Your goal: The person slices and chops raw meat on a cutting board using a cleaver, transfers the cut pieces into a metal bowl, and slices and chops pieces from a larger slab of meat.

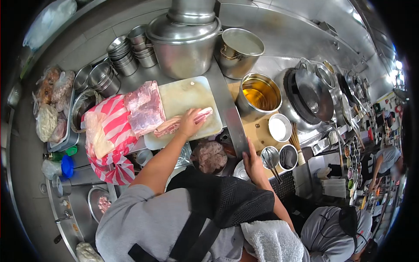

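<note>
My left hand presses on a strip of raw pork belly on a white cutting board, its fingers over the meat. Another part of the strip reaches left beyond the hand. Beside it, a large slab of raw pork lies partly on the board and partly on a red-and-white striped plastic bag. To the right of the board, my right hand is closed at the lower end of a broad steel knife blade; the handle is hidden in the hand.
A large lidded pot and stacked steel containers line the back. At right stand a pot of yellow oil, a white bowl and a wok. Below the board is a bowl of meat. A person is at lower right.
</note>
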A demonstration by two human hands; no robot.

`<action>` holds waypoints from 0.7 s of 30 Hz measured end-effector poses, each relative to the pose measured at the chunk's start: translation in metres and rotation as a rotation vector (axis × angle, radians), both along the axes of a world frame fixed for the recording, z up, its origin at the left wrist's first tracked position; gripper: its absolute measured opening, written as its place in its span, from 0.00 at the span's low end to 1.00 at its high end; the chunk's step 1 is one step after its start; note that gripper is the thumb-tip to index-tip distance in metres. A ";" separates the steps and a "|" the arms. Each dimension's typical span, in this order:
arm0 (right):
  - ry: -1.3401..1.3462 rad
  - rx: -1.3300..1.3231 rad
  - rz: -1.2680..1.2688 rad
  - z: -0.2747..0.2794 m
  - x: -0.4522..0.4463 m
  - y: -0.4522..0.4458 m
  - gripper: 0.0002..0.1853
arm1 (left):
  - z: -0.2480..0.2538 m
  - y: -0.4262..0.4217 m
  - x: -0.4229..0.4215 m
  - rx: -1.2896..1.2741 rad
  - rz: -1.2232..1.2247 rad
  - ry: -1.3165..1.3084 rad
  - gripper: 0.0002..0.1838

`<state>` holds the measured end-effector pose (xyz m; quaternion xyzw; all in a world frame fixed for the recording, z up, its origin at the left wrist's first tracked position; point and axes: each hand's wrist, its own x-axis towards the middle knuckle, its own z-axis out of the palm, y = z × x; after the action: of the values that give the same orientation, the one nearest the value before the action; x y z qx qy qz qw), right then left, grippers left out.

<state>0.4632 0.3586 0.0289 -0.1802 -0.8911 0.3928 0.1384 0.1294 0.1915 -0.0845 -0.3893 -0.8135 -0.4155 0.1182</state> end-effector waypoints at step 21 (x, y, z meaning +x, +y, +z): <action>-0.361 0.300 0.092 -0.056 -0.246 -0.015 0.44 | 0.000 -0.001 -0.016 -0.072 -0.013 -0.088 0.19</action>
<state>0.2169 0.3435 -0.0274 -0.1839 -0.9571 0.2233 -0.0158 0.1136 0.1902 -0.0848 -0.3798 -0.8297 -0.4037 0.0655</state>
